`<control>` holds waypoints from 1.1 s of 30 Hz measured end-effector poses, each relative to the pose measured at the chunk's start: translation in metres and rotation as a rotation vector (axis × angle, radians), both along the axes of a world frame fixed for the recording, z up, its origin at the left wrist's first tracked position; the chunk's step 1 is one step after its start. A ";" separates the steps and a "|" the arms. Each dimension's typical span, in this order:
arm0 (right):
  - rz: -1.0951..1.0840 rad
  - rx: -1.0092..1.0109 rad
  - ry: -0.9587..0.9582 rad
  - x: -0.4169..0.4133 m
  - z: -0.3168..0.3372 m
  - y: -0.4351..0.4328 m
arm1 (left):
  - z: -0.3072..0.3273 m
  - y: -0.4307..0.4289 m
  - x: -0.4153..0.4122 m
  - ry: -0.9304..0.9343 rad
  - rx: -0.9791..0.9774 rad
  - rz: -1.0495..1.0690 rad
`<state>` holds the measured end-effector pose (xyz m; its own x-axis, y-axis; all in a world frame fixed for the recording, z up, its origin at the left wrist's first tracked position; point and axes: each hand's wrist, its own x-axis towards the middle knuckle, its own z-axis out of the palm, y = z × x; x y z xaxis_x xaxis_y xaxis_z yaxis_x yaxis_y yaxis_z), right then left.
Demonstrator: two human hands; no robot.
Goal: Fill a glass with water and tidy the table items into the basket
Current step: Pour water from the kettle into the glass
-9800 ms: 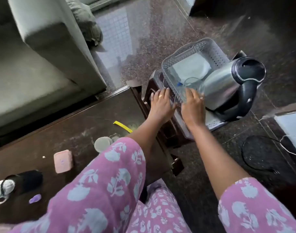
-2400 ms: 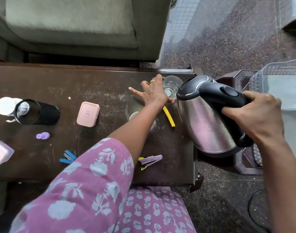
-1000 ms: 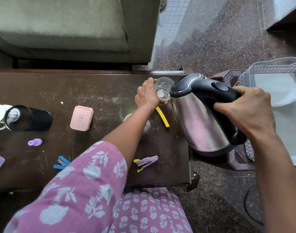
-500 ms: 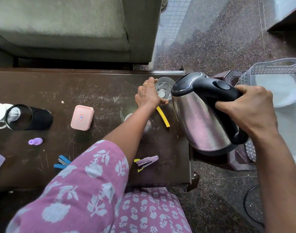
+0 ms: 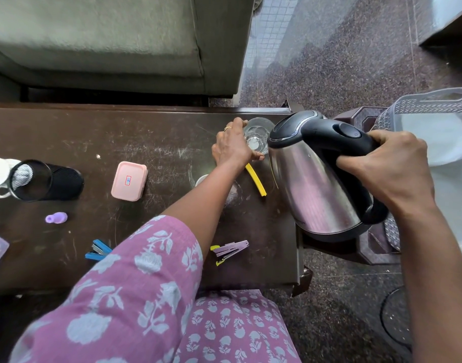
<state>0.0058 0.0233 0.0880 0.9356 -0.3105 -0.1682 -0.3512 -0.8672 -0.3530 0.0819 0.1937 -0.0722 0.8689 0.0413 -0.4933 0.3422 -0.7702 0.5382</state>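
Note:
A clear glass [image 5: 256, 136] stands near the far right corner of the dark wooden table [image 5: 151, 142]. My left hand [image 5: 231, 148] is wrapped around its left side. My right hand [image 5: 392, 171] grips the black handle of a steel kettle [image 5: 311, 179], which is tilted with its spout at the glass rim. A grey plastic basket [image 5: 431, 103] with white paper inside sits at the right on a brown stool. On the table lie a pink box [image 5: 129, 181], a yellow strip [image 5: 256, 179], a purple stapler [image 5: 231, 250], a blue stapler [image 5: 97, 251] and a small purple piece [image 5: 56, 218].
A black mesh pen holder [image 5: 45, 180] lies on its side at the left with a white object behind it. A grey sofa [image 5: 114, 40] runs along the table's far edge. A round lid [image 5: 201, 179] peeks out beside my left forearm. Polished stone floor lies to the right.
My left hand closed around the glass after resting flat beside it. The kettle has tilted a little further toward the glass rim.

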 end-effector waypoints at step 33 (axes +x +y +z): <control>0.007 -0.025 -0.023 -0.003 -0.006 -0.003 | 0.004 -0.008 0.000 0.019 0.057 0.041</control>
<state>0.0031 0.0206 0.0821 0.9413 -0.3080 -0.1385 -0.3373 -0.8783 -0.3389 0.0820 0.1859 -0.0680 0.8564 0.1056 -0.5053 0.3841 -0.7844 0.4870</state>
